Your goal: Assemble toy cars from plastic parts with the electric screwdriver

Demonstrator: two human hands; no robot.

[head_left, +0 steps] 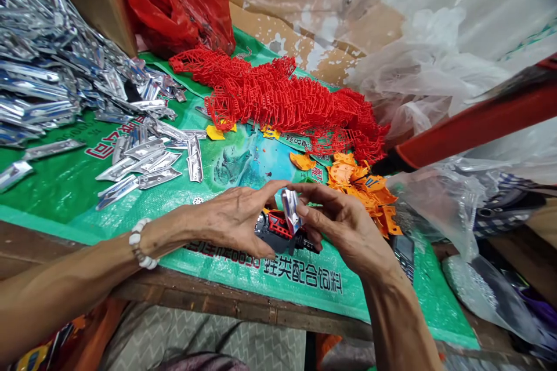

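Observation:
Near the table's front edge, my left hand point(244, 217) wraps round a small black toy body point(278, 239) with a red lattice frame point(281, 224) set in it. A shiny silver plastic piece point(290, 208) is pinched upright in my right hand point(337, 223), over the top of that toy body. Whether the silver piece touches the frame I cannot tell. My fingers hide much of the toy's far side. A white bead bracelet point(141, 243) circles my left wrist.
Silver pieces point(148, 165) heap up on the left over a green printed sheet point(243, 269). Red lattice frames point(270, 93) lie in a long pile behind my hands. Orange pieces point(363, 185) and a black phone point(404, 255) are on the right. A red bar point(474, 119) slants in there.

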